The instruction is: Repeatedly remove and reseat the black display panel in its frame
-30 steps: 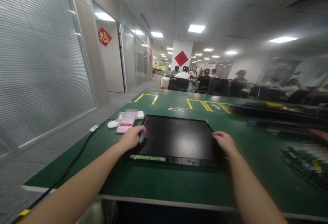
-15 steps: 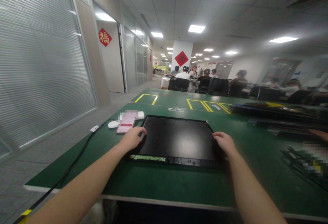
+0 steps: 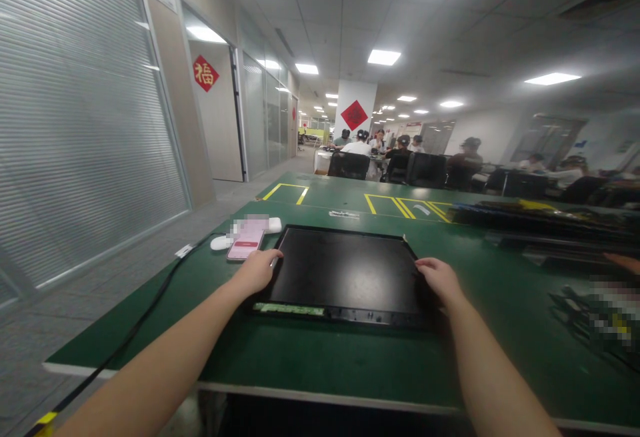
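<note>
A black flat display panel (image 3: 345,270) lies on the green table in front of me, its dark screen facing up. Along its near edge runs a green circuit board strip (image 3: 289,308). My left hand (image 3: 257,271) grips the panel's left edge, thumb on top and the other fingers mostly hidden beneath. At the opposite edge, my right hand (image 3: 440,278) pinches the frame between thumb and fingers. Just beyond my left hand lies a phone (image 3: 246,245) with a pinkish screen, beside a white mouse-like object (image 3: 220,243).
Dark flat parts (image 3: 540,217) are piled on the right of the green table (image 3: 330,357). Near them, a co-worker's hand (image 3: 623,262) shows beside bundled cables (image 3: 575,313). Yellow tape (image 3: 370,203) marks the far side. A black cable (image 3: 145,320) crosses the left edge. People sit beyond.
My left hand has shifted very slightly at the panel's left edge. The panel and my right hand look unmoved.
</note>
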A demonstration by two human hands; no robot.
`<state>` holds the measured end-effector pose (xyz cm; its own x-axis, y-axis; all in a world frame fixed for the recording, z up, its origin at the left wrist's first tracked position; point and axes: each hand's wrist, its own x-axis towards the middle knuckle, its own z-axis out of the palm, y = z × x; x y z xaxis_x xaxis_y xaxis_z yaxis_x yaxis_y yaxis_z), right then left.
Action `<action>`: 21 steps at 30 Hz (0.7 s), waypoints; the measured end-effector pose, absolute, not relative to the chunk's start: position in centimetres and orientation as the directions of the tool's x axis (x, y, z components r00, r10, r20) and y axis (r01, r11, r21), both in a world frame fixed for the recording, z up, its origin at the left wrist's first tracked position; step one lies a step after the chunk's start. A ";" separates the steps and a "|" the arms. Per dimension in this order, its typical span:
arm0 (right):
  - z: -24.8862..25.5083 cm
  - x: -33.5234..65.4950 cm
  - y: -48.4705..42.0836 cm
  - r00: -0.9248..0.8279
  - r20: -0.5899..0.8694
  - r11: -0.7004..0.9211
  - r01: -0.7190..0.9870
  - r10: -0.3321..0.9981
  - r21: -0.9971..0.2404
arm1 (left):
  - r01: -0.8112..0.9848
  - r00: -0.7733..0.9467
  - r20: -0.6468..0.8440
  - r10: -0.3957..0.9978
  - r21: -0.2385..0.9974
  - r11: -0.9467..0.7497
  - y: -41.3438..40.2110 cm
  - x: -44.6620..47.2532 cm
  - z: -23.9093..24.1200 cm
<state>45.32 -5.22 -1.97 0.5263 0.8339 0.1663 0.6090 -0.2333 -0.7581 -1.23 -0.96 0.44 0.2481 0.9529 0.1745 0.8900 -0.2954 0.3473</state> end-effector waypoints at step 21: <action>-2.4 46.0 -4.9 0.517 0.156 -0.267 0.648 0.841 -0.713 | -0.074 -0.092 -0.122 0.988 0.991 0.115 -0.7 -0.9 2.0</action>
